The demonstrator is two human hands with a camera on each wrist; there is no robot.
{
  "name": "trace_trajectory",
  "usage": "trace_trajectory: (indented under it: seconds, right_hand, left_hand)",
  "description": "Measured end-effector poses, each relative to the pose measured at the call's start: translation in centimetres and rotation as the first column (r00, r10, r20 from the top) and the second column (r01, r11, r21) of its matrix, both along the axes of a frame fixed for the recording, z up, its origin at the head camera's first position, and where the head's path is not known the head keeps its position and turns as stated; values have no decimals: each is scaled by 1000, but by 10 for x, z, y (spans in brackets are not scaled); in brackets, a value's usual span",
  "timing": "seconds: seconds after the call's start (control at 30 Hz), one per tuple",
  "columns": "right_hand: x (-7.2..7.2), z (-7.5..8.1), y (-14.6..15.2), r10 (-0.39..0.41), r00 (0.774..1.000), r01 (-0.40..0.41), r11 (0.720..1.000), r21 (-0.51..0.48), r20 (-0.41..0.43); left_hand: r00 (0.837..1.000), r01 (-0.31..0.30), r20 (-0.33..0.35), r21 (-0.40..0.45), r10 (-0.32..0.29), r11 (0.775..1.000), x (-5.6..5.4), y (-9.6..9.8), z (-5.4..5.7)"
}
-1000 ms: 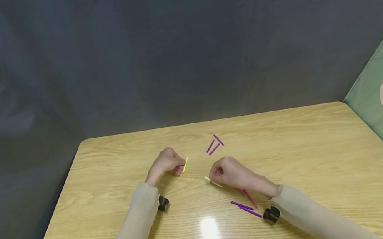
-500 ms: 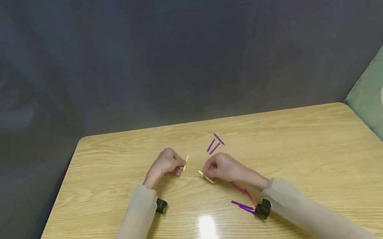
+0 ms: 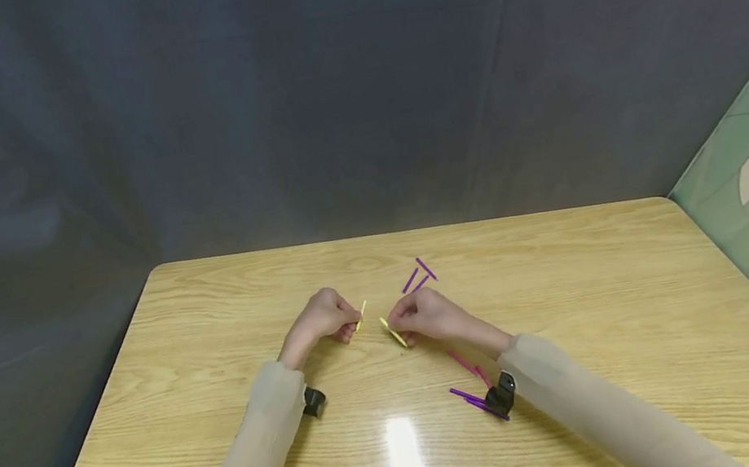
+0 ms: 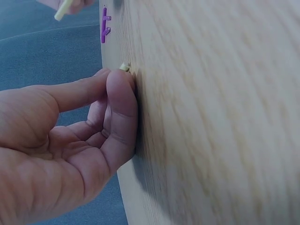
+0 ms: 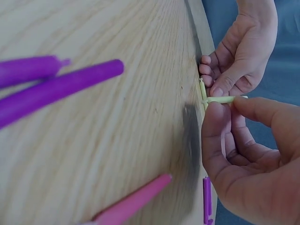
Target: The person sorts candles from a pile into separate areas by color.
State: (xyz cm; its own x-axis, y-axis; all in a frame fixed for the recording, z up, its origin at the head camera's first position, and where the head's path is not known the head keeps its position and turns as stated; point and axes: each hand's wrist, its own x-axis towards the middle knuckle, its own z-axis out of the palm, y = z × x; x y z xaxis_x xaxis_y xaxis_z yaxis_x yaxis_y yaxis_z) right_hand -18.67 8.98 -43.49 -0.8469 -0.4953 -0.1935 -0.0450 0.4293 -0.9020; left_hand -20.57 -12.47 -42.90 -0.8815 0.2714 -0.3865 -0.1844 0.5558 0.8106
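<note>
My left hand (image 3: 320, 318) rests low over the table, thumb and fingertips pinching a thin yellow stick (image 3: 362, 312). In the left wrist view only one end of that yellow stick (image 4: 124, 67) shows past the fingertips. Just to the right, my right hand (image 3: 431, 315) pinches a second yellow stick (image 3: 395, 334), tilted and held above the tabletop. From the right wrist, this pale yellow stick (image 5: 220, 99) lies across between thumb and finger, overlapping the left hand's yellow stick (image 5: 202, 88) in that view.
Several purple sticks (image 3: 427, 268) lie in a small group beyond my right hand. Nearer, pink sticks (image 3: 461, 363) and more purple sticks (image 3: 464, 395) lie under the right forearm, partly hidden by the black wrist camera (image 3: 501, 394). Dark cloth (image 3: 350, 89) hangs behind the wooden table (image 3: 615, 292).
My right hand has moved left and away from me with its yellow stick, closer to the left hand. The left hand stays in place, still pinching its stick.
</note>
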Motion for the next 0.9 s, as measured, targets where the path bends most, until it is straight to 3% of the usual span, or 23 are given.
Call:
trace_trajectory:
  seconds: [0.47, 0.9]
  right_hand:
    - [-11, -6, -13, -138, 988, 138, 990, 4, 73]
    - [-20, -3, -20, -122, 991, 118, 991, 66, 56]
  left_hand:
    - [1000, -10, 3, -13, 10, 1000, 8, -3, -1]
    - [1000, -28, 0, 17, 28, 999, 24, -3, 1]
